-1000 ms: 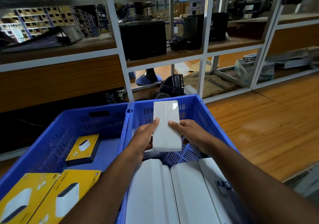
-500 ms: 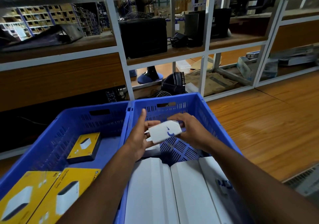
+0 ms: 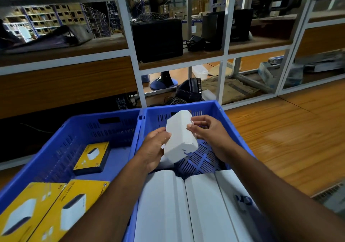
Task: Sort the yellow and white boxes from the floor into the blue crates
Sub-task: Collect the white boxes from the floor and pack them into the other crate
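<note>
Above the right-hand blue crate, both hands hold one white box clear of the crate's slotted floor. The left hand cups its lower left side with the fingers wrapped underneath, and the right hand pinches its upper right edge between thumb and fingertips, so each grip is closed on the box. It is tilted, one short end pointing down toward the person.

Larger white boxes already fill the near part of this crate, while the left blue crate holds yellow boxes, so this looks like the correct crate. The step in hand appears to be setting the box down in the open patch of floor at the far end.

To do it well, level the box first, lower it flat into that gap rather than dropping it, and keep it square to the larger boxes so later ones still fit. Release the fingers underneath last, once the box rests on the floor of the crate.
</note>
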`<state>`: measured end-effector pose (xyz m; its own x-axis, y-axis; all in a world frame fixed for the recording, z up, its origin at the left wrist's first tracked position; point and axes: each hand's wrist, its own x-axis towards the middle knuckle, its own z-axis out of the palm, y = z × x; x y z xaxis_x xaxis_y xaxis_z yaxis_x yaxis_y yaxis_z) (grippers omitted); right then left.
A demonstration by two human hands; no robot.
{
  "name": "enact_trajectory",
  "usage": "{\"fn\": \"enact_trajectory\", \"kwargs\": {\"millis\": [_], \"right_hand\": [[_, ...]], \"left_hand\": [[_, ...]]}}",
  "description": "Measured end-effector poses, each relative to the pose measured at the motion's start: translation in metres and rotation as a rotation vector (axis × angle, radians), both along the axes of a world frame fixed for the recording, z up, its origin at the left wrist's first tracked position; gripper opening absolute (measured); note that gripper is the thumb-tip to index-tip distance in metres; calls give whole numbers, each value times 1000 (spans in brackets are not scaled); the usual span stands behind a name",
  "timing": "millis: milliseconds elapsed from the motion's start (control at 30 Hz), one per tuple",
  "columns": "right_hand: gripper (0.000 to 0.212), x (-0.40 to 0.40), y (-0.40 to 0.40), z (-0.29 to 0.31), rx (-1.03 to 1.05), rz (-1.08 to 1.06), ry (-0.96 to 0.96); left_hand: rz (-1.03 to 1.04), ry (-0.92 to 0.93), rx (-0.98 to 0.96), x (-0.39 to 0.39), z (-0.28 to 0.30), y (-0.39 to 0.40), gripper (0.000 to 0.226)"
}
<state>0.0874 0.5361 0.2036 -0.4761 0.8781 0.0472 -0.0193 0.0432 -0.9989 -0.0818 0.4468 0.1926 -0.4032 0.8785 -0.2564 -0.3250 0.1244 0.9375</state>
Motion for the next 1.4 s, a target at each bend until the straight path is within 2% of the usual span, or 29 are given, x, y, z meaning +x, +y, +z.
{"fn": "enact_trajectory", "kwargs": {"millis": [67, 167, 267, 467, 567, 633, 733, 900, 1000, 1133, 1267, 1400], "right_hand": [[29, -3, -4, 2, 21, 23, 40], [28, -8, -10, 2, 26, 99, 64], [28, -9, -13, 3, 29, 122, 52], [25, -9, -13, 4, 43, 66, -20], [27, -10, -15, 2, -16, 76, -198], [30, -9, -18, -2, -61, 132, -310], [40, -10, -16, -7, -154, 111, -305], [51, -21, 9, -36, -216, -122, -410], [53, -25, 27, -51, -296, -130, -474], [47, -37, 38, -55, -355, -85, -499], [40, -56, 39, -58, -353, -16, -518], [37, -64, 34, -65, -306, 50, -712]], "left_hand": [[-51, -40, -44, 4, 2, -2, 32], [-39, -159, -51, 2, -2, 0, 54], [-16, -187, -27, 1, 0, 1, 45], [-22, -33, -59, -1, -4, 1, 16], [66, 44, -48, -4, -9, 3, 40], [121, 120, 3, -2, -8, 3, 40], [122, 213, 33, -2, -7, 4, 31], [235, 732, 119, -17, 0, 2, 29], [306, 976, 124, -31, 2, -2, 20], [285, 965, 33, -43, -5, -3, 20], [252, 971, 39, -45, -9, 0, 17], [221, 1011, 35, -46, -12, 0, 15]]}}
